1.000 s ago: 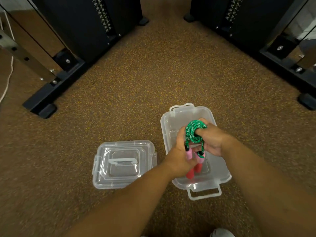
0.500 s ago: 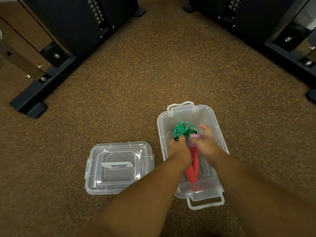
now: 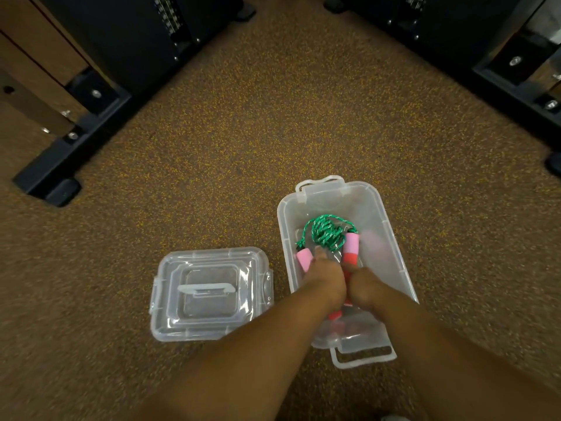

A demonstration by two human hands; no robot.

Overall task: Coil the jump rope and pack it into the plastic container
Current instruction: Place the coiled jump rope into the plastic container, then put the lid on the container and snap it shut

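The clear plastic container [image 3: 383,208] stands open on the floor. Inside it lies the jump rope: its green coil [image 3: 325,233] sits toward the far end, with the two pink-and-red handles [image 3: 351,248] pointing back toward me. Both of my hands are down inside the container. My left hand [image 3: 327,279] covers the left handle, whose pink tip [image 3: 304,259] sticks out beside it. My right hand [image 3: 365,288] is closed over the red part of the right handle. The lower ends of the handles are hidden under my hands.
The container's clear lid [image 3: 212,294] lies flat on the speckled brown carpet just to the left. Black machine frames with feet stand at the far left [image 3: 48,183] and far right [image 3: 516,65]. Open carpet lies between them.
The coiled rope went from held above the container down into it. My hands followed and slid back from the coil onto the handles, which now lie spread apart.
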